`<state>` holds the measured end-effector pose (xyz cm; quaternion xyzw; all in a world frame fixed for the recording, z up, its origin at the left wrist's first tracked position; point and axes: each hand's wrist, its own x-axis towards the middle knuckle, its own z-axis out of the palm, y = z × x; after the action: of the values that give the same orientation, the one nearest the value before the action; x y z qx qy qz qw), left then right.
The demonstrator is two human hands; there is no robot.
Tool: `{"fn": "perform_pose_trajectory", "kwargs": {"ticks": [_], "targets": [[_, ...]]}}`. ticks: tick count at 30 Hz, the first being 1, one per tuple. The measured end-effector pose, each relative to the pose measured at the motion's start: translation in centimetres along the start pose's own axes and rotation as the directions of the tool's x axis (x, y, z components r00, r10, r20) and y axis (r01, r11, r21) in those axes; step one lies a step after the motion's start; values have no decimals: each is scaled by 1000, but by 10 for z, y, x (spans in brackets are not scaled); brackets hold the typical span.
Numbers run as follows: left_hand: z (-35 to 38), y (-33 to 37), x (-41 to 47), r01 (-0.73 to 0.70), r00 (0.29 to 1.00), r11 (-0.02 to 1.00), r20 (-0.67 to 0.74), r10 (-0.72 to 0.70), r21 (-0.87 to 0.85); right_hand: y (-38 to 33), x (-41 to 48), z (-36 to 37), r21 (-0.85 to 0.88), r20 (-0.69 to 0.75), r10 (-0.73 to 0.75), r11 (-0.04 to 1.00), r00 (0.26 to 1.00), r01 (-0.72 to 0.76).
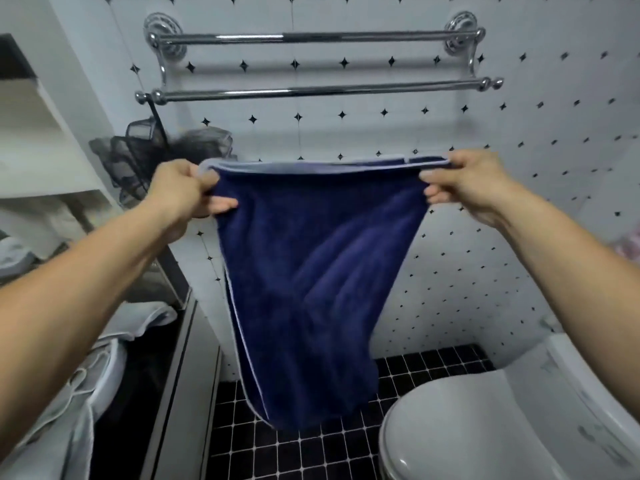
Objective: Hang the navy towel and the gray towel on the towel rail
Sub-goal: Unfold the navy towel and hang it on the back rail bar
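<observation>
Below the bare towel rail [311,90], both hands [183,190] [464,185] pinch the navy towel's [311,271] top edge taut.

No words, labels, brands or numbers can be read anywhere here; the edges look somewhat blurred.

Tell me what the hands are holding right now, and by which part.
Both hold the navy towel by its top edge: left hand pinches the left corner, right hand the right corner, stretched out below the towel rail.
</observation>
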<state>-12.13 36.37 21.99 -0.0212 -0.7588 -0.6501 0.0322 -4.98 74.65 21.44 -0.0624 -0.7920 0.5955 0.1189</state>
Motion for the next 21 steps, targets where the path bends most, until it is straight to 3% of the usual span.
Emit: {"fn": "perform_pose_trajectory", "kwargs": {"ticks": [1, 2, 3, 5, 6, 7, 9, 10, 11, 14, 15, 18, 19, 21], "targets": [[2, -5, 1, -27, 996, 998, 84, 22, 50, -1, 3, -5, -38, -93, -10, 999, 996, 7], [5, -9, 0, -54, 988, 994, 149, 40, 91, -4, 1, -8, -91, -65, 4, 996, 998, -10], [8, -9, 1, -71, 985, 991, 164, 51, 113, -5, -2, -8, -137, 68, 28, 990, 997, -19], [6, -5, 4, -50, 996, 995, 84, 43, 87, -6, -12, -8, -119, 382, 31, 993, 924, 16], [3, -4, 6, -48, 998, 995, 34, 46, 83, -6, -14, -11, -105, 405, 21, 994, 914, 23], [0, -4, 8, -54, 999, 994, 3, 54, 91, -6, -10, -15, -92, 341, 20, 996, 940, 13], [3, -6, 9, -84, 996, 991, 38, 81, 101, -1, 0, -22, -143, 74, 44, 989, 996, -33], [9, -6, 8, -107, 993, 989, 68, 100, 107, 1, 1, -22, -174, 25, 63, 983, 998, -58], [17, -5, 7, -126, 989, 986, 87, 117, 107, 2, 1, -18, -195, 49, 73, 979, 996, -62], [27, 0, 10, -143, 988, 988, 67, 139, 64, 3, -9, -9, -121, 345, 45, 993, 938, -3], [26, 2, 12, -144, 989, 988, 46, 142, 60, 4, -8, -11, -140, 337, 37, 990, 941, 11], [25, 4, 16, -156, 987, 984, 51, 152, 91, 6, 5, -25, -255, 11, 61, 965, 998, -57], [29, 5, 15, -162, 986, 981, 58, 157, 106, 5, 6, -28, -263, 27, 59, 963, 998, -50], [37, 7, 17, -165, 986, 980, 37, 162, 109, -2, 1, -24, -265, 348, 23, 961, 937, 75]]}}
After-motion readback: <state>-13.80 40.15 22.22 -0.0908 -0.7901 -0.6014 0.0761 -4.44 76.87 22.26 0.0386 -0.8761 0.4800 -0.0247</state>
